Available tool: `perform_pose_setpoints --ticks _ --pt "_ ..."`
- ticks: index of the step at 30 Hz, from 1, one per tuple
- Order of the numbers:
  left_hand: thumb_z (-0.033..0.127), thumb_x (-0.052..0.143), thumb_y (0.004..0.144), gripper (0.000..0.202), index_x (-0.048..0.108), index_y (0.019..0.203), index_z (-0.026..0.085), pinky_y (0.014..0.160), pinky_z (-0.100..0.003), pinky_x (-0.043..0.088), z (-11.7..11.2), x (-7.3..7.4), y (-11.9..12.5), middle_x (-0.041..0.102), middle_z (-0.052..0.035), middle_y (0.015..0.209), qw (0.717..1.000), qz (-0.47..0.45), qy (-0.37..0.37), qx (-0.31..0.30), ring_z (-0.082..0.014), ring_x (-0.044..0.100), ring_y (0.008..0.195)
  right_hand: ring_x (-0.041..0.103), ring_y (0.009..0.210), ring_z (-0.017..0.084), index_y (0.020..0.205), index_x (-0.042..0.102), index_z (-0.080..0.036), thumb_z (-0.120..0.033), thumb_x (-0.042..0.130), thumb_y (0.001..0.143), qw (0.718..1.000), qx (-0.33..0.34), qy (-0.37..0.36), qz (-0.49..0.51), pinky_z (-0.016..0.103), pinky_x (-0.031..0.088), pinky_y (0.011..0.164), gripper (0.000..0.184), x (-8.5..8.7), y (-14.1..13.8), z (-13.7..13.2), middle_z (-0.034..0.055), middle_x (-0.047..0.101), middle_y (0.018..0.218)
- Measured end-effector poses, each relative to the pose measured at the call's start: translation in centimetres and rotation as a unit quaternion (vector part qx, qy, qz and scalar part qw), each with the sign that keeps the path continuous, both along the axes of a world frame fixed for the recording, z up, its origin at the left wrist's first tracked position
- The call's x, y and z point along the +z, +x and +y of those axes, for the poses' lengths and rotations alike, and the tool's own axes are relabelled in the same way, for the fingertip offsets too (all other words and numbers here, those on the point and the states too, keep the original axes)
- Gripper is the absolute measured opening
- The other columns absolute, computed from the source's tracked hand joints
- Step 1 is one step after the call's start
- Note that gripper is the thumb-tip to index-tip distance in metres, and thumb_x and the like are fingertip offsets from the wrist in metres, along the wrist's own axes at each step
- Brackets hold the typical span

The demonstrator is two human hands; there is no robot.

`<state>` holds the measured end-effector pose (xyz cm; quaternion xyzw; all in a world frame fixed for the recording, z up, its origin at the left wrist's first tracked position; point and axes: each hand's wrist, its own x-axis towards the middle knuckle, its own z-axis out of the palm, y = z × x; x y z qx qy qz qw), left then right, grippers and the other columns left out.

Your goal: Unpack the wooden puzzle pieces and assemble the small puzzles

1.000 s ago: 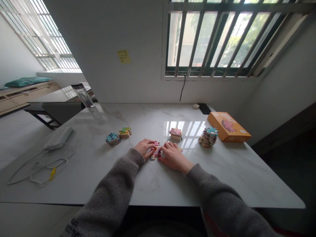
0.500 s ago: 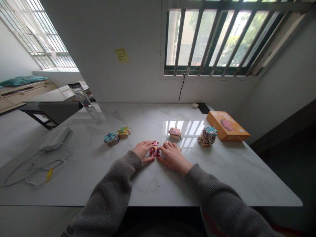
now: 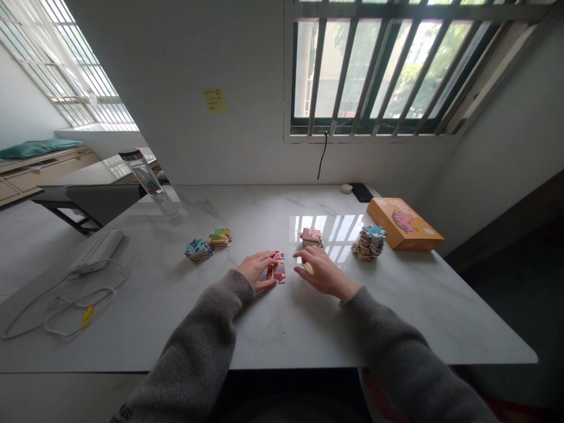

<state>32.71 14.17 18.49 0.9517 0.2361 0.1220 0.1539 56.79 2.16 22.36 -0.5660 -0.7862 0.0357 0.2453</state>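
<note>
Red and purple joined jigsaw puzzle pieces point(image 3: 279, 272) lie flat on the white table in front of me. My left hand point(image 3: 258, 271) rests at their left side, fingers on the upper part and thumb at the lower edge, holding them. To the right, apart from those pieces, my right hand point(image 3: 324, 273) hovers low with thumb and forefinger spread. Through that gap shows a yellowish puzzle piece point(image 3: 309, 268), partly hidden by the hand; whether the fingers touch it is unclear. Just beyond the right hand sits a stack of pink puzzle pieces point(image 3: 311, 236).
A blue-topped stack point(image 3: 198, 249) and a green-yellow stack point(image 3: 220, 237) of puzzle pieces stand left. Another tall stack point(image 3: 370, 242) is beside an orange box point(image 3: 404, 224) at right. A white device with a cable point(image 3: 97, 251) and a clear bottle point(image 3: 147, 176) are farther left.
My right hand has let go of the red puzzle pieces and moved right, its thumb and forefinger parting. The left hand stays in place on the pieces.
</note>
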Motion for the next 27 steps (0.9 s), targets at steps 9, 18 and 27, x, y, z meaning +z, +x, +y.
perform_pose_setpoints --ticks 9,18,27 --pt "0.042 0.068 0.081 0.051 0.06 0.126 0.021 0.114 -0.051 0.038 0.2 -0.4 0.2 0.051 -0.0143 0.148 1.0 0.001 -0.003 0.002 -0.0323 0.048 0.136 0.055 0.103 0.031 0.11 0.063 -0.017 -0.044 0.069 0.086 0.985 -0.113 -0.105 -0.082 0.042 0.045 0.088 0.037 -1.4 4.8 0.3 0.0133 0.061 0.107" --pt "0.041 0.07 0.08 0.061 0.054 0.135 0.021 0.112 -0.05 0.04 -0.2 -0.6 0.5 0.053 -0.0139 0.143 0.999 -0.03 0.004 0.017 -0.0325 0.048 0.133 0.057 0.09 0.024 0.099 0.059 -0.02 -0.042 0.076 0.072 0.988 -0.101 -0.112 -0.018 0.033 0.043 0.077 0.038 -1.1 3.7 0.4 0.0073 0.063 0.098" --pt "0.043 0.065 0.085 0.052 0.058 0.13 0.019 0.108 -0.05 0.043 -0.5 -0.4 0.9 0.056 -0.0144 0.138 0.999 -0.035 0.017 0.017 -0.0329 0.05 0.127 0.058 0.09 0.021 0.104 0.059 -0.018 -0.033 0.068 0.083 0.993 -0.046 -0.1 0.046 0.032 0.046 0.079 0.027 -0.8 2.1 0.1 0.007 0.062 0.098"
